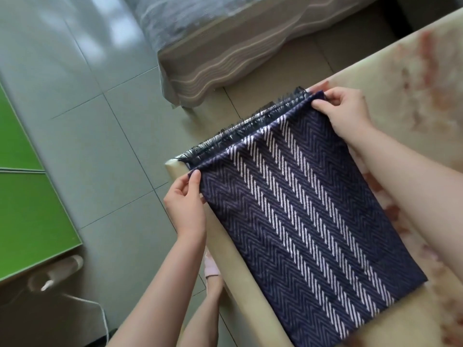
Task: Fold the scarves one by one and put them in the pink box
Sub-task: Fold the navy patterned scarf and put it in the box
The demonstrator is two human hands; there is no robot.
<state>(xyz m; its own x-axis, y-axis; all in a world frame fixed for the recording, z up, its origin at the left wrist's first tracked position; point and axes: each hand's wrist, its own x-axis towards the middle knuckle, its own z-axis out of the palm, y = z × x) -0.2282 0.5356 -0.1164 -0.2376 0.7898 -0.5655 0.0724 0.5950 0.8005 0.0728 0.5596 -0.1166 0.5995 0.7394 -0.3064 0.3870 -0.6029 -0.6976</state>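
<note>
Left hand [184, 201] and right hand [344, 110] each pinch a fringed-end corner of the navy herringbone scarf [300, 221], stretched flat between them on the table [413, 96]; no writing shows.

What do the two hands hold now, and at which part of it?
Both hold the navy scarf: the left hand pinches one corner of the top layer at its fringed end, the right hand the other corner.
</note>
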